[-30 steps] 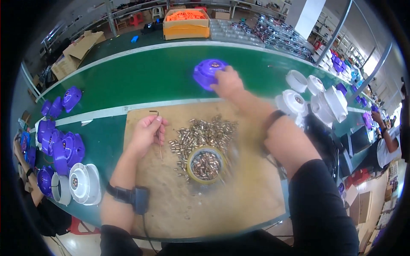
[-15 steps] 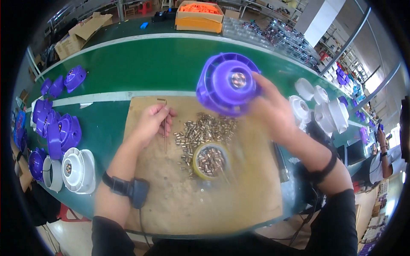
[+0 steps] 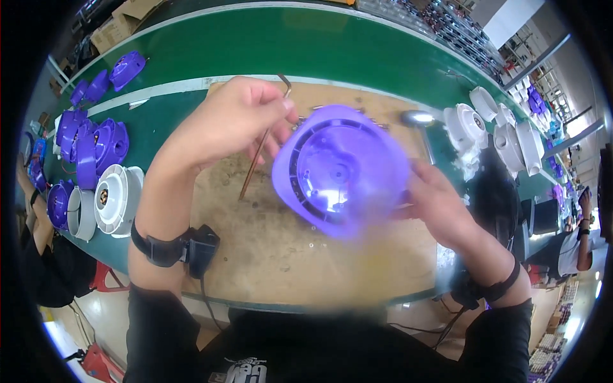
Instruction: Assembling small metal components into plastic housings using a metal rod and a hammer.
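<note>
My right hand (image 3: 440, 201) grips the right side of a purple plastic housing (image 3: 338, 169), held up over the brown work board (image 3: 236, 255). The housing's round recessed face, ringed by a dark slotted band, is turned toward me. My left hand (image 3: 246, 118) is closed on a thin copper-coloured L-shaped hex key (image 3: 256, 159), its short bent end up and its long end slanting down. That hand is close to the housing's upper left edge. Most of the small metal cylinders and their round container are hidden behind the housing.
Purple housings (image 3: 105, 147) and a white housing (image 3: 118, 201) stand on the left of the green table. More white parts (image 3: 465, 126) are at the right, by a crumpled clear bag (image 3: 469, 163). A green surface (image 3: 255, 41) runs across the back. Other people sit at both sides.
My right hand has lowered the housing and turned it from its domed side to its recessed side. My left hand has risen toward it with the hex key. The view has tilted downward.
</note>
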Tool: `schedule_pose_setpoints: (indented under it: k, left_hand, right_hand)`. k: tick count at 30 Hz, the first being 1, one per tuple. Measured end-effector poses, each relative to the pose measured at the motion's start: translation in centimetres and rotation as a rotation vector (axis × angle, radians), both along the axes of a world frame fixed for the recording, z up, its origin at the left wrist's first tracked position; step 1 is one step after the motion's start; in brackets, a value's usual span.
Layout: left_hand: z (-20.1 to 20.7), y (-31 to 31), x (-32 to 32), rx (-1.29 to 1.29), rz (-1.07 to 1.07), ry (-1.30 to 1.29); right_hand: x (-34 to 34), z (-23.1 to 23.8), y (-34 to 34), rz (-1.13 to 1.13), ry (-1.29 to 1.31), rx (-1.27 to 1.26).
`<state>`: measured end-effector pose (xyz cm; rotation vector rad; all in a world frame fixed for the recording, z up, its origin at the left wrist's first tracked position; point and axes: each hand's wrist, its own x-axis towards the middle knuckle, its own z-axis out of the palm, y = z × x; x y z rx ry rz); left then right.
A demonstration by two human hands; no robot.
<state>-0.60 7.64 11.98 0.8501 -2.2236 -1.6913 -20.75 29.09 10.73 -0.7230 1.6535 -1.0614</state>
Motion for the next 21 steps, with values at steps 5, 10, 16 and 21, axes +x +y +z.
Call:
schedule_pose_setpoints:
  k: [5, 10, 16, 21]
  left_hand:
    - [1.2, 1.2, 0.8, -0.203, 0.144, 0.18]
    - [0.4, 4.7, -1.4, -0.098, -0.06, 0.721]
    - [-1.7, 5.3, -2.4, -0.181, -0.078, 0.589]
    - [-1.3, 5.6, -2.4, -0.245, -0.034, 0.55]
  right_hand:
    - [-1.0, 0.6, 1.1, -0.004, 0.022, -0.005]
    - [-5.6, -1.4, 2.5, -0.068, 0.327, -0.039]
    - [-8.3, -3.0, 3.4, -0.042, 0.5, -0.013]
    - [-9.6, -4.4, 3.7, -0.032, 0.606, -0.028]
